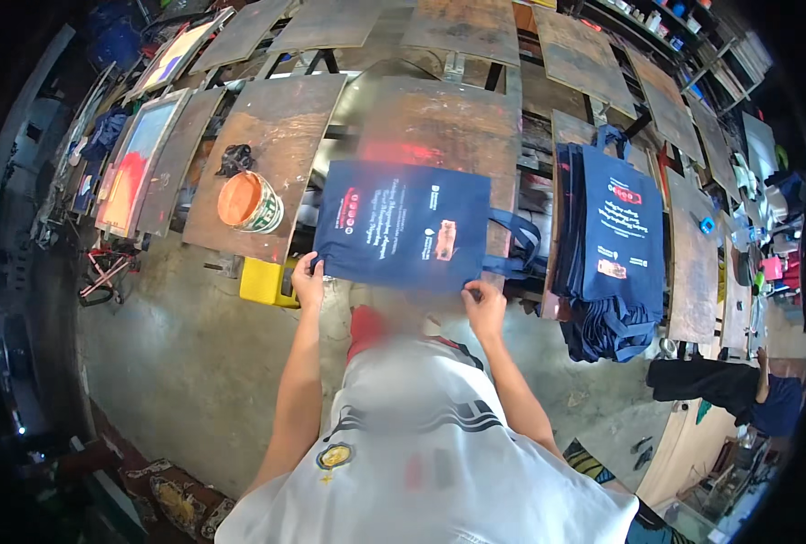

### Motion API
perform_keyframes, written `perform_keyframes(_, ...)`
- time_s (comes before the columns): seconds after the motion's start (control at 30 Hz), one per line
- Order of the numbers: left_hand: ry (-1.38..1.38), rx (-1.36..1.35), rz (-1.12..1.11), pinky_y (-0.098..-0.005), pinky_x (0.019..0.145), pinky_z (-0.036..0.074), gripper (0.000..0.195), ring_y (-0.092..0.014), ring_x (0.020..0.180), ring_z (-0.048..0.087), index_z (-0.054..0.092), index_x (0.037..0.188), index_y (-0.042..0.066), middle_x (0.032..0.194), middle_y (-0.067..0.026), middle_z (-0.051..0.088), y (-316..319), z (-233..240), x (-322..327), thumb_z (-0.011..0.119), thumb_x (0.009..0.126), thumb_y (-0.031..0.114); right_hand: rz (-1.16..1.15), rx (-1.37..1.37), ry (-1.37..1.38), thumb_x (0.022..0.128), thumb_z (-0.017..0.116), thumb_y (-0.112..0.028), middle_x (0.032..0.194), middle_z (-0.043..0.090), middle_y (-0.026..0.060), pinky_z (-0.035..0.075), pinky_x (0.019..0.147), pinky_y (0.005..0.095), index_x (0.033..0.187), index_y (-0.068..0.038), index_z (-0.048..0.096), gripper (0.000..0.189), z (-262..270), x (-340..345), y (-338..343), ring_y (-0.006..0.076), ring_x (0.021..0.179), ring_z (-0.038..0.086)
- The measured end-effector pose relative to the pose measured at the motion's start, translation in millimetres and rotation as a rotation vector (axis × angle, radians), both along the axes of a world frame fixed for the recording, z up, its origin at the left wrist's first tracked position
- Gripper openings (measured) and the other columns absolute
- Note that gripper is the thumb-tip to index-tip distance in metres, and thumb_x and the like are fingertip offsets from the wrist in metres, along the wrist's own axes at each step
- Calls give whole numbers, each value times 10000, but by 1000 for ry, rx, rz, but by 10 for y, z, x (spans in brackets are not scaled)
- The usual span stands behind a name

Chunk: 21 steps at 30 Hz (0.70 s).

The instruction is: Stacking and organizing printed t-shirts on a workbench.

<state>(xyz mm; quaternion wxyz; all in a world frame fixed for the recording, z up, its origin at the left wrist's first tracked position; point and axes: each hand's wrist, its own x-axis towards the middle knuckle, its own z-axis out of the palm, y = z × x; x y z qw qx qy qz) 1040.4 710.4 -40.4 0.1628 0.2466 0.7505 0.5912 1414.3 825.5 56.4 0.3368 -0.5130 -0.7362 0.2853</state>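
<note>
A navy fabric tote bag (406, 224) with white lettering and red-pink printed patches lies sideways before me, its handles pointing right. My left hand (307, 282) pinches the bag's near left corner between thumb and fingers. At the near right corner, my right hand (484, 307) grips the edge by the handle side. Beyond the bag is a worn wooden board (443, 109), partly covered by it. To the right, a stack of similar navy bags (624, 231) lies on another board, with bunched bags hanging over its near edge.
On the left board (273, 102) stand an open tub of orange ink or paint (243, 200) and a crumpled black item (236, 160). Framed printing screens (141, 156) lean farther left. A yellow container (261, 282) sits below. Another person (729, 391) is at the far right.
</note>
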Motion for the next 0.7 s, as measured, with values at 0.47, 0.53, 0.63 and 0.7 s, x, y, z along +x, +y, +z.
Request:
perform_keyframes(0.47, 110, -81, -59, -281, 807, 481, 289, -158, 867, 616, 680, 1045, 36, 964, -65, 677, 359, 133, -122, 716, 767, -34, -92, -132, -61, 768, 713, -68, 844, 658, 141, 506, 702, 372, 894, -38, 683, 133, 21, 63, 10, 304, 747, 640)
perform_keyframes(0.53, 18, 2, -62, -258, 788, 483, 334, -143, 837, 614, 651, 1102, 40, 931, -39, 666, 254, 44, -131, 713, 782, -33, -86, -80, -60, 764, 712, -42, 819, 660, 142, 514, 651, 332, 895, -22, 683, 135, -2, 71, -17, 261, 667, 643)
perform_keyframes(0.63, -130, 98, -61, -251, 734, 483, 382, -116, 789, 590, 589, 1215, 61, 915, -16, 639, 124, 5, -159, 704, 852, 31, -35, -53, -3, 765, 706, -22, 828, 659, 141, 504, 643, 333, 896, -21, 677, 134, -5, 62, -29, 260, 683, 643)
perform_keyframes(0.7, -425, 114, -1, -262, 698, 484, 337, -113, 751, 586, 590, 1167, 67, 868, -2, 619, 109, 176, -23, 716, 856, 87, -44, -14, -5, 763, 702, -6, 828, 647, 130, 486, 622, 333, 909, -24, 670, 150, -15, 82, -62, 251, 669, 622)
